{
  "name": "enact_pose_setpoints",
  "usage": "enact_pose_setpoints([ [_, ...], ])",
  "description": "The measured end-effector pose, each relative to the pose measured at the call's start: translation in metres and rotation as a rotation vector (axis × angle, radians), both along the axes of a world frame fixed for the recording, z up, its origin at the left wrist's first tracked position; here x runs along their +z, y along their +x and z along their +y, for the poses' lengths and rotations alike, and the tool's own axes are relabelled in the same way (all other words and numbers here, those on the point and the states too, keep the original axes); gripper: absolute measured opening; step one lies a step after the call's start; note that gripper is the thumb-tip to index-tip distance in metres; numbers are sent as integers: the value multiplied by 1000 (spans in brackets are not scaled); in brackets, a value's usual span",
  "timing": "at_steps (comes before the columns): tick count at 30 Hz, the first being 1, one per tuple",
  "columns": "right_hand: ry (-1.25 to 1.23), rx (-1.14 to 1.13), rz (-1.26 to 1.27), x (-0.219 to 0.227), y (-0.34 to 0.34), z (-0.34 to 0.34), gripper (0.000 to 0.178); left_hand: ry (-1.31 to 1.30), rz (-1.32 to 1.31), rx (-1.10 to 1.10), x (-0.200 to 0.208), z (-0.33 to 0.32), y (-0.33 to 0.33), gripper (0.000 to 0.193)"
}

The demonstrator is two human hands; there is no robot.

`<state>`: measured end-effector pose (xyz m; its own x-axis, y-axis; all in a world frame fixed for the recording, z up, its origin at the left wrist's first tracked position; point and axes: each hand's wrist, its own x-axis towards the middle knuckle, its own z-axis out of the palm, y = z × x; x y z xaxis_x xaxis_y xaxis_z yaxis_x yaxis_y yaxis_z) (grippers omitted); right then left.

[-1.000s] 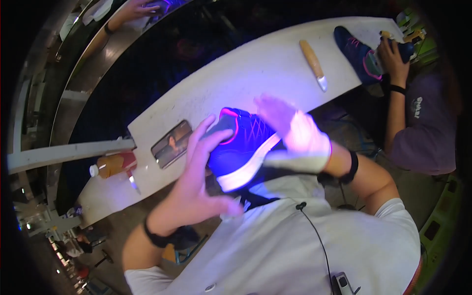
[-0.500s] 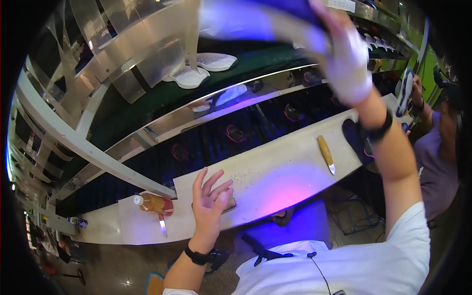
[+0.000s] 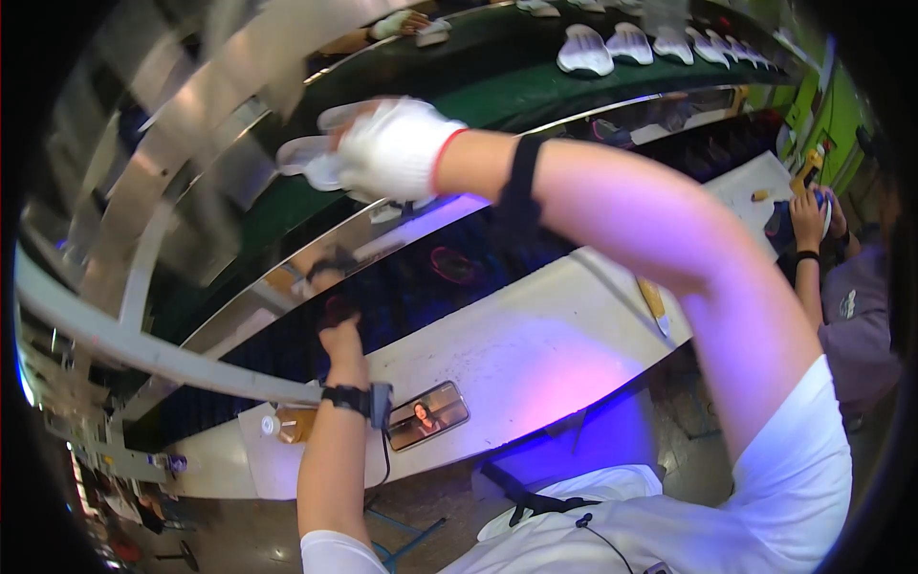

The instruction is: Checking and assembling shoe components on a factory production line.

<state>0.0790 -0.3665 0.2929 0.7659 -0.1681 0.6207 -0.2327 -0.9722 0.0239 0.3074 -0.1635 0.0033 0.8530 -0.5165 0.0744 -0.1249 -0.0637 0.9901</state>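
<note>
My right hand (image 3: 397,148), in a white glove with a red cuff edge, reaches left across to the green conveyor belt (image 3: 507,100). Bare fingertips curl at a pair of pale shoe soles (image 3: 311,161); the glove covers part of them, and motion blurs the grip. Lower down, my bare left hand (image 3: 338,335) reaches into the dark lower row and closes on a dark shoe upper (image 3: 335,311), its fingers largely hidden. Another dark shoe upper with a pink outline (image 3: 454,266) lies farther right along that row.
On the white bench lie a phone (image 3: 427,416), a wooden-handled knife (image 3: 653,304) and a bottle (image 3: 287,424). A pale metal bar (image 3: 172,340) crosses at left. Several white soles (image 3: 628,43) line the belt. At right a co-worker's hands (image 3: 811,218) hold a shoe; another gloved hand (image 3: 402,24) appears across the belt.
My right hand has swung from upper right down-left to the soles; the blurred shoe piece it held is no longer in it. My left hand moved from above the phone into the dark row.
</note>
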Motion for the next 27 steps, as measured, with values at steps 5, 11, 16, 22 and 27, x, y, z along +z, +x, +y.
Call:
enact_pose_setpoints([
  [5,256,-2,235,0,11,7,30,425,247,14,-40,-17,108,48],
  [11,272,-30,263,9,9,12,29,421,312,6,-14,-11,89,50],
  [16,310,-11,47,1,-6,2,32,-5,678,-286,49,-24,-52,31],
  [22,113,-129,221,14,-28,-3,24,-2,1182,-675,86,44,-232,50],
  [27,-345,-72,-104,-20,-148,-26,31,118,1068,-746,43,69,-270,43],
])
